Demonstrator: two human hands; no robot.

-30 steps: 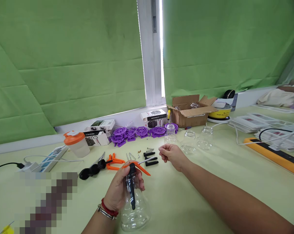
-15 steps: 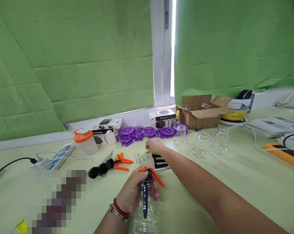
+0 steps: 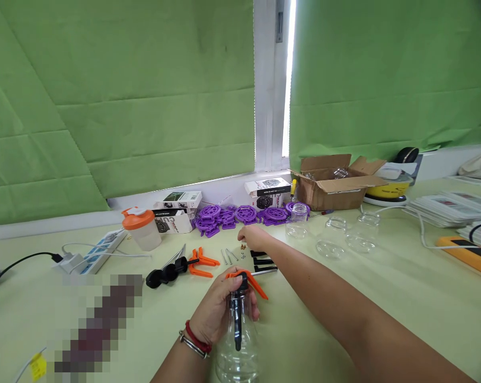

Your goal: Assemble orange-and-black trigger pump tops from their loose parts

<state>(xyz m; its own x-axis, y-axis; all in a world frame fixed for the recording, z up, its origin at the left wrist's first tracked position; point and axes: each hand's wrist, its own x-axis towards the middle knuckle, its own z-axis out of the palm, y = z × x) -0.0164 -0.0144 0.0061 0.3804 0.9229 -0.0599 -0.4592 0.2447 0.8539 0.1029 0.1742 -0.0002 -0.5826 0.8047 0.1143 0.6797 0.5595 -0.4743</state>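
My left hand (image 3: 220, 303) is closed round the neck of a clear bottle (image 3: 237, 359), which has a black spout and an orange lever (image 3: 259, 288) on top. My right hand (image 3: 253, 236) reaches forward over the table, its fingers bent downward just behind some small brass fittings (image 3: 243, 247). Whether those fingers hold anything is hidden. Long screws (image 3: 229, 256) lie left of the fittings, and black parts (image 3: 261, 261) lie partly under the right forearm. More orange levers (image 3: 201, 263) and black caps (image 3: 168, 273) rest to the left.
Purple plastic parts (image 3: 246, 214) line the back, near small printed boxes (image 3: 266, 186). Clear bottles (image 3: 331, 239) and an open cardboard box (image 3: 331, 191) are at the right. A shaker cup (image 3: 144, 231) and a power strip (image 3: 104, 252) are at the left.
The view has shifted slightly, so the table items appear a little further right. My left hand keeps its grip on the bottle, and my right hand remains near the small fittings.
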